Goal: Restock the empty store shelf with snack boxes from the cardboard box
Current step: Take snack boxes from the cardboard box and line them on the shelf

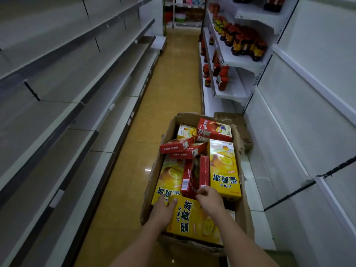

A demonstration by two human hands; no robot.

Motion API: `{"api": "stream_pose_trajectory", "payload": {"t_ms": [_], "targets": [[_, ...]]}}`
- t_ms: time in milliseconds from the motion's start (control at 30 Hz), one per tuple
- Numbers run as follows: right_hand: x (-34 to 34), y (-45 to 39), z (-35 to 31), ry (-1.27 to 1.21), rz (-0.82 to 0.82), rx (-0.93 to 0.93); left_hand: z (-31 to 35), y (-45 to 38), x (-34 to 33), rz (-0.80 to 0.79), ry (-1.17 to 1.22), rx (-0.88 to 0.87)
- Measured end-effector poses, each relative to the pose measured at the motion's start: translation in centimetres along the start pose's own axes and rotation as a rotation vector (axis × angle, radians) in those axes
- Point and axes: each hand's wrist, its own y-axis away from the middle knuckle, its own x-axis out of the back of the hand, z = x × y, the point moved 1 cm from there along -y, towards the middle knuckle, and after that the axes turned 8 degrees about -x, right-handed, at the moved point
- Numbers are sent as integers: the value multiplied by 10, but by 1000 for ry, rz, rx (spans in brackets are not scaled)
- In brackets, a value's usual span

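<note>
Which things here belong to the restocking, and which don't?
Job: open brown cardboard box; yellow and red snack boxes inside; empty grey shelves; left hand and right hand on the nearest yellow box.
Not job: red-capped bottles; flattened cardboard.

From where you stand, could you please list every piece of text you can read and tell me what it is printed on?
"蛋黄派": nearest yellow snack box, under both hands, with smaller "好丽友" beside it.
"蛋黄派", upside down: yellow snack box on the right.
Partly hidden, same style: yellow snack box on the left.
Red snack boxes: lettering too blurred.
Bottles on the shelf: labels too small.
</note>
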Motion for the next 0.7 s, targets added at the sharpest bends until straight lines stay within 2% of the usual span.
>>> {"api": "stream_pose_trajectory", "payload": {"t_ms": [200, 333, 567, 700], "targets": [[4, -4, 23, 51, 87, -26, -9, -10, -15, -92, -16, 83], [6, -3, 37, 62, 106, -77, -16, -15, -22, -88, 9, 83], [2, 5, 39, 243, 25, -76, -13, -5, -17, -23, 46, 36], [1, 13, 28, 308, -82, -18, -2, 5, -9, 90, -69, 36]]}}
